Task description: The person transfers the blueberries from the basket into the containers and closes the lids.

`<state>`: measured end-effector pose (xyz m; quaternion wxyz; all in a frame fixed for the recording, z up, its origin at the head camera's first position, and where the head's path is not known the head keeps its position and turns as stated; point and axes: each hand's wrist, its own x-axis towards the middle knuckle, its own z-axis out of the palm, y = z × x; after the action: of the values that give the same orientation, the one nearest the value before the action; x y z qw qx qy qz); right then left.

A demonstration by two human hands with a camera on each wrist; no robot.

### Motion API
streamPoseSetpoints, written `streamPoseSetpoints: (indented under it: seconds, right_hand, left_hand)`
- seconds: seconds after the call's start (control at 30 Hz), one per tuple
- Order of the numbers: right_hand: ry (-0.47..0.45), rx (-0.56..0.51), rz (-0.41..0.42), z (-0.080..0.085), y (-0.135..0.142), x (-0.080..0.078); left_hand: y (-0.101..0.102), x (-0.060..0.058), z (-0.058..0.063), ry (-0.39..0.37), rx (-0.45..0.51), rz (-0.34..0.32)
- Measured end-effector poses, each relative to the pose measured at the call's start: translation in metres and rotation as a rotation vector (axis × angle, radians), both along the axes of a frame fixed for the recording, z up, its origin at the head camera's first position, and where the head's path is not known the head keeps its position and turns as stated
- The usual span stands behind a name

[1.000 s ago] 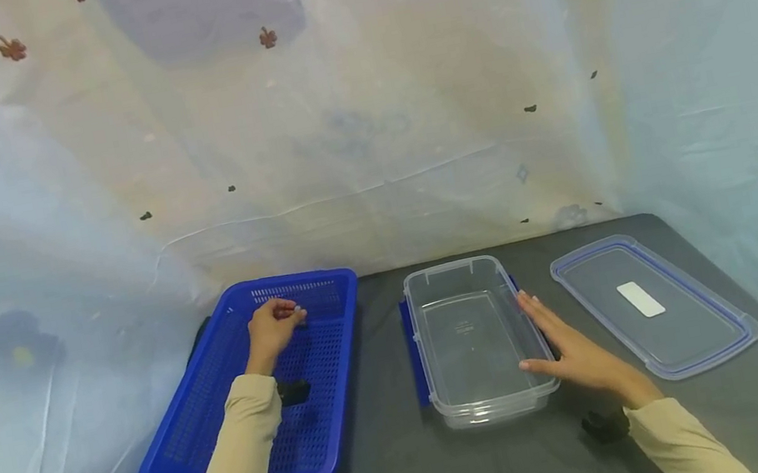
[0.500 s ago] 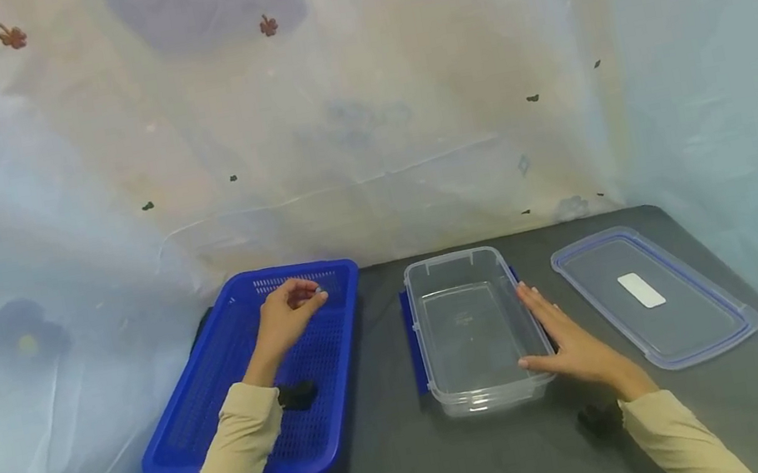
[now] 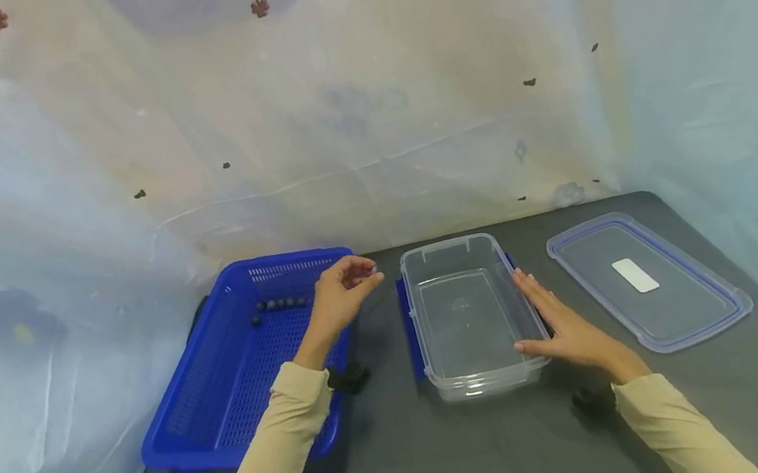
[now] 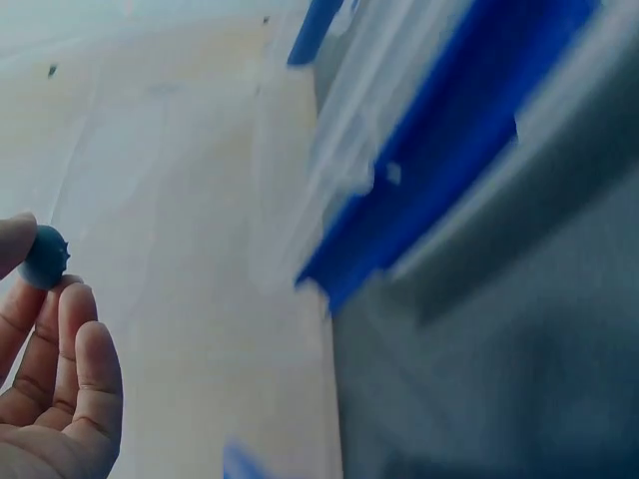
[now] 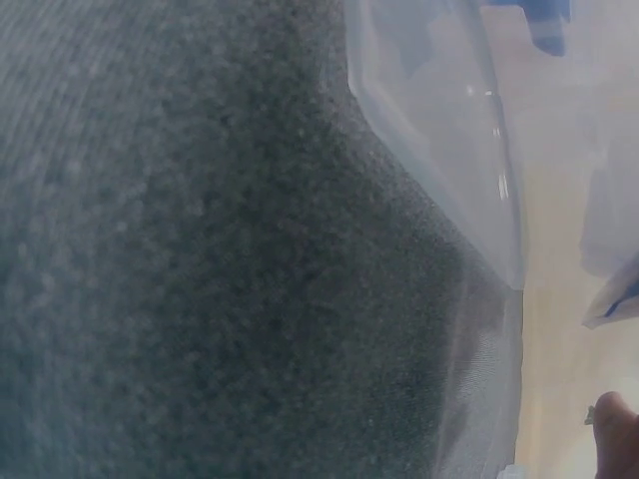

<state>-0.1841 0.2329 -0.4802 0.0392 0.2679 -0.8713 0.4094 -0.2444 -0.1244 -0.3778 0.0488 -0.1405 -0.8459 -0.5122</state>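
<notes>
A blueberry (image 4: 44,259) is pinched between the thumb and fingertips of my left hand (image 3: 340,296). That hand is above the right rim of the blue slotted basket (image 3: 185,455), on the side towards the clear plastic container (image 3: 468,339). Inside the basket, several more blueberries (image 3: 273,305) lie near the far end. My right hand (image 3: 569,330) rests on the container's right rim with its fingers stretched out, thumb over the near part. Only a thumb tip (image 5: 615,439) of it shows in the right wrist view.
To the right lies the container's lid (image 3: 689,309), flat, with a white label (image 3: 635,276). A blue locking flap (image 3: 411,332) hangs out along the container's left side. The grey tabletop (image 3: 450,469) ends at a patterned plastic sheet (image 3: 356,105).
My left hand has risen out of the basket and moved right with the blueberry, uncovering the other blueberries. My right hand stays on the container rim. The head view has tilted slightly.
</notes>
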Motion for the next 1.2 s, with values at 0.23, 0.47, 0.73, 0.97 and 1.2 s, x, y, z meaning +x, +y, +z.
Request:
streamPoseSetpoints:
  seconds: [0.23,0.47,0.73,0.97,1.2]
  right_hand:
    - [-0.016,-0.013,-0.005,0.004,-0.002,0.000]
    - [-0.018,-0.016,-0.005,0.004,-0.003,0.002]
    - [-0.019,-0.028,-0.010,0.004,-0.003,0.002]
    - [-0.016,-0.033,0.001,0.004,-0.003,0.002]
    - [-0.010,-0.030,0.003,0.005,-0.002,0.003]
  left_hand:
    - [0.046,-0.010,-0.016,-0.046,0.055,-0.044]
    - [0.081,-0.020,-0.028,-0.080,0.090,-0.032]
    - [0.123,-0.034,-0.029,-0.103,0.082,0.092]
    - [0.149,-0.039,-0.046,-0.118,-0.019,0.189]
    - [0.169,-0.039,-0.066,-0.181,-0.128,0.162]
